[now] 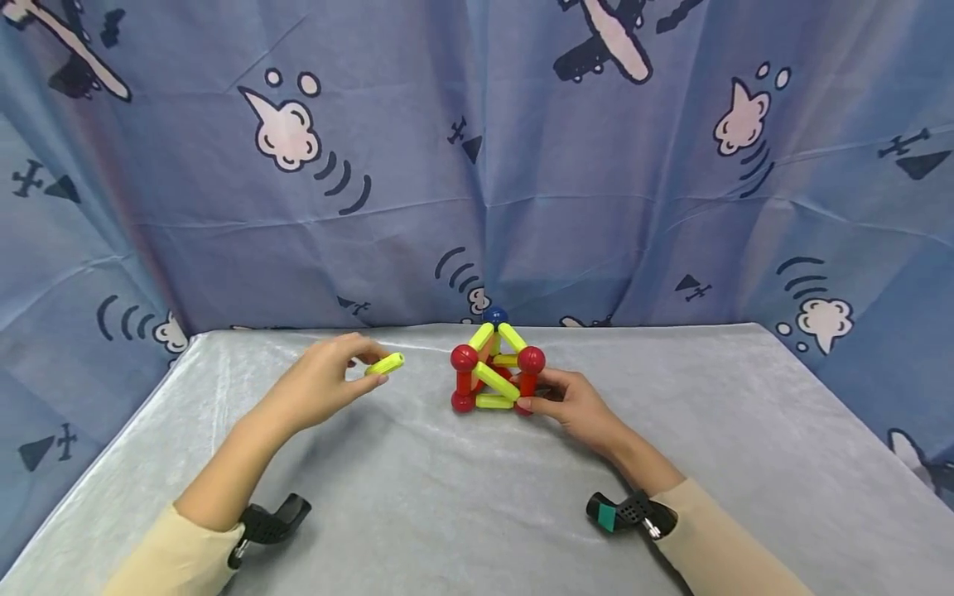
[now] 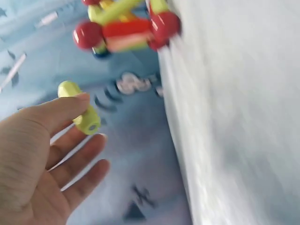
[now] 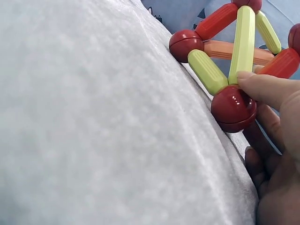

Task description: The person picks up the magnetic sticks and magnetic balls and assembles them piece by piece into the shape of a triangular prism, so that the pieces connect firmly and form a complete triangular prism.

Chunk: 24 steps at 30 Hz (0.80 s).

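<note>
My left hand (image 1: 324, 379) pinches a short yellow-green building rod (image 1: 385, 364) between thumb and fingers, in the air left of a toy frame. In the left wrist view the rod (image 2: 79, 108) shows a small round mark in its end, and the other fingers are spread. The ball-and-rod frame (image 1: 464, 379) stands on the table, with red balls at its corners and a blue ball (image 1: 495, 315) on top. A yellow-green rod (image 3: 243, 44) slants across one side. My right hand (image 1: 580, 407) grips the lower right corner, thumb on that rod's lower end, just above a red ball (image 3: 233, 108).
A pale grey cloth covers the table (image 1: 447, 497). Behind it hangs a blue curtain (image 1: 387, 165) printed with planes and clouds, meeting the table's back edge near the frame. Black wrist mounts (image 1: 272, 523) sit at both sleeves.
</note>
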Motion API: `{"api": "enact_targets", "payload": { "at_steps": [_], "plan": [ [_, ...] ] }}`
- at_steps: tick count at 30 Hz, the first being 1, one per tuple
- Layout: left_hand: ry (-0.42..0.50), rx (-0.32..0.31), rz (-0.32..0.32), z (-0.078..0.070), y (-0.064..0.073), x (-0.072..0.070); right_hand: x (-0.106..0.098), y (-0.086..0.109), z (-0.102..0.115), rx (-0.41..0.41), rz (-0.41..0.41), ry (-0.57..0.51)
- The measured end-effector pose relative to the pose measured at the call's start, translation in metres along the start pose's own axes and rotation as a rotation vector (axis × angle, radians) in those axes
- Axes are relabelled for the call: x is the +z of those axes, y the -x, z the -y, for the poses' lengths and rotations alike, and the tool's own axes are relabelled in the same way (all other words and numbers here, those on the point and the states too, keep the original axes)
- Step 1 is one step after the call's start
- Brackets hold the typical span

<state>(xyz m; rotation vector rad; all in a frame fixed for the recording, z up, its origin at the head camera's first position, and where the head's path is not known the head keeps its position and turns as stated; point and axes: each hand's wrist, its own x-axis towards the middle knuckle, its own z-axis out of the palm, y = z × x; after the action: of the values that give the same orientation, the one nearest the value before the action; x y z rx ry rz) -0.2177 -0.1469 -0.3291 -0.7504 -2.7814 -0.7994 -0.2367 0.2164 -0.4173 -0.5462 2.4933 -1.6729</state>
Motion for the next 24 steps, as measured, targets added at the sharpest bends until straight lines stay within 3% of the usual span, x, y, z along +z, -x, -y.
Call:
{"api": "enact_targets", "payload": {
  "at_steps": [5,12,18,24],
  "plan": [
    [0.044,0.11,-0.089,-0.031,-0.023,0.014,0.0,0.0,-0.002,-0.004,-0.002,-0.007],
    [0.082,0.22,-0.138,-0.066,-0.045,0.034,0.0,0.001,-0.002,-0.011,-0.002,-0.007],
    [0.053,0.231,-0.147,-0.084,-0.054,0.052,0.002,0.001,0.0,-0.022,0.01,-0.016],
    [-0.027,0.224,-0.107,-0.089,-0.058,0.061,0.0,0.003,0.0,-0.024,0.005,-0.013]
  ]
}}
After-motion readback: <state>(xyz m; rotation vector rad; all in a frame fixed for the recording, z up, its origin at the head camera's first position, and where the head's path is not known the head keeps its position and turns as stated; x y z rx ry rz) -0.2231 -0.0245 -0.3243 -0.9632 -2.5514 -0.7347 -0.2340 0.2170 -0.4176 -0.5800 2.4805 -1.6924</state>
